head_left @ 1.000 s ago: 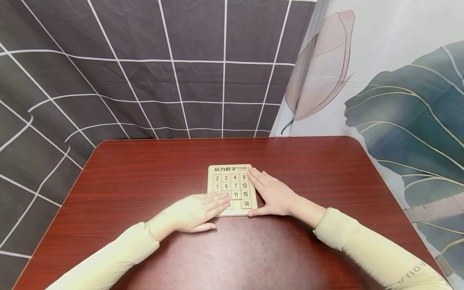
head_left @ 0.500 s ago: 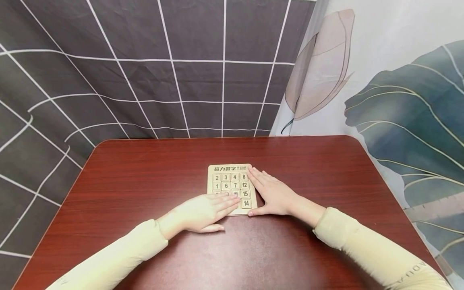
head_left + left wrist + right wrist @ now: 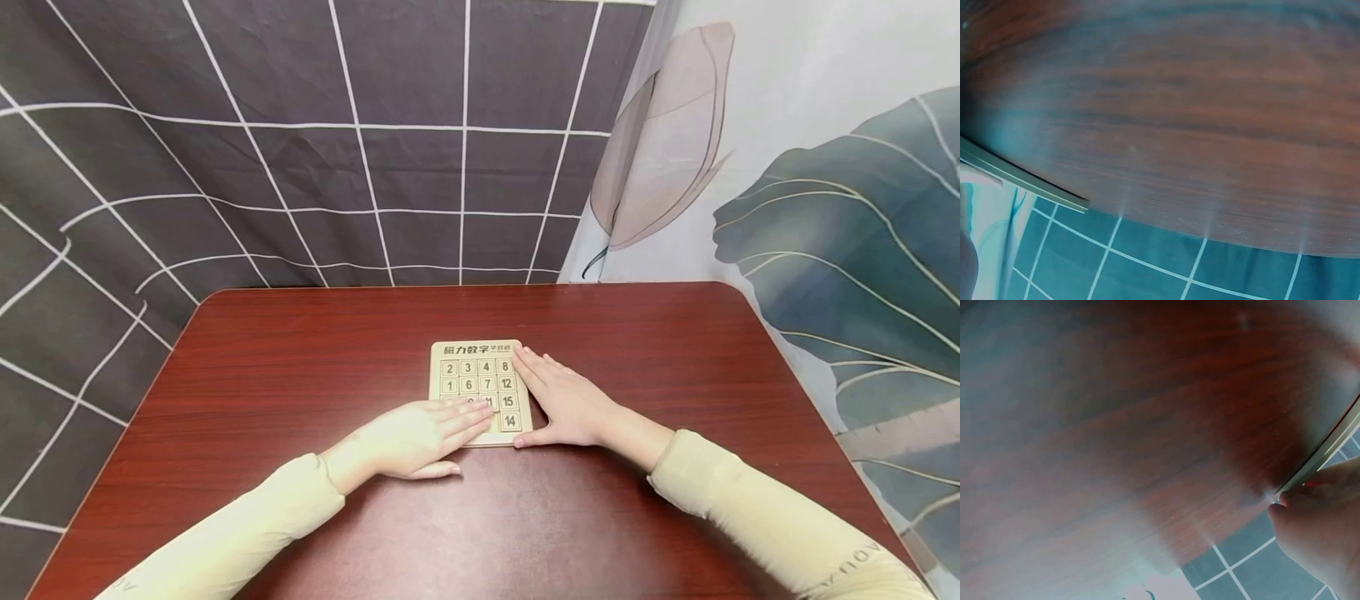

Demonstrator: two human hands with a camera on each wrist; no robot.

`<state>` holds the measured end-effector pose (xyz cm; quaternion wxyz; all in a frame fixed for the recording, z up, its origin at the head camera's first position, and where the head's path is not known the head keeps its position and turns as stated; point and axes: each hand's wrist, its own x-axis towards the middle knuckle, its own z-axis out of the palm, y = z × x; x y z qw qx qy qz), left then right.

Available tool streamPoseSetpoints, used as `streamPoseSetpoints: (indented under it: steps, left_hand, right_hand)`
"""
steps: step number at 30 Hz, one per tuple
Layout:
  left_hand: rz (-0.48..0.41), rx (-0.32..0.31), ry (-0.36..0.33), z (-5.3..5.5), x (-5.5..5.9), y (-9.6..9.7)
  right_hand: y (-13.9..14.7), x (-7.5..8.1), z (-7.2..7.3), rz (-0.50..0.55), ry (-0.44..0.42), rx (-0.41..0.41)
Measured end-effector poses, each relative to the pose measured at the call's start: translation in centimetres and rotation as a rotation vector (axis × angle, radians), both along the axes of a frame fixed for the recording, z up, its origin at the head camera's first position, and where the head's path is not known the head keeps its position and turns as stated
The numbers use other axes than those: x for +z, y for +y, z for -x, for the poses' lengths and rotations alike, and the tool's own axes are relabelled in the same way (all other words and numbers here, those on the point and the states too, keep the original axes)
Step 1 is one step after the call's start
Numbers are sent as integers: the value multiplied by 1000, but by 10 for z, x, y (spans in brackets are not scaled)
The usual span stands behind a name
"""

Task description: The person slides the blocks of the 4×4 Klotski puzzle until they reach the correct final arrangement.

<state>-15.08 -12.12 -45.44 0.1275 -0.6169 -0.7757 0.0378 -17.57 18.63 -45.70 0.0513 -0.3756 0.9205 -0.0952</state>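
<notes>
A pale number slide puzzle (image 3: 487,438) lies flat on the table, with Chinese lettering across its top. Tiles 2, 3, 4, 8 fill the top row, and 1, 6, 7, 12 the second. My left hand (image 3: 422,438) rests palm down over the lower left, its straight fingers touching the tiles and partly hiding the two bottom rows. Tile 14 (image 3: 510,422) shows at the bottom right. Along the right edge my right hand (image 3: 572,407) rests with fingers extended to the upper corner and thumb at the lower one. The right wrist view catches its fingers (image 3: 1319,519) against the board's edge.
The reddish-brown wooden table (image 3: 315,350) spreads around the puzzle. A dark grey curtain (image 3: 405,167) with a white grid hangs behind it, and a leaf-patterned one (image 3: 825,225) hangs at the right. In the left wrist view, the puzzle's edge (image 3: 1022,180) shows at lower left.
My left hand has slid a little to the right over the puzzle, and its fingertips now cover part of tile 11. My right hand has stayed in place.
</notes>
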Motion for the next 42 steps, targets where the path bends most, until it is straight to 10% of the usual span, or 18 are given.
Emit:
streamPoseSetpoints:
  steps: [18,32,42]
  left_hand:
    - [0,15,-42,1,2,19]
    - [-112,91,-18,-20,-3,-48]
    - [-113,85,-6,-22,-2,-38]
  right_hand:
    - [-2,6,0,6,-5,2]
    - [0,4,-2,11,-9,-2]
    - [0,3,-2,14,-8,-2]
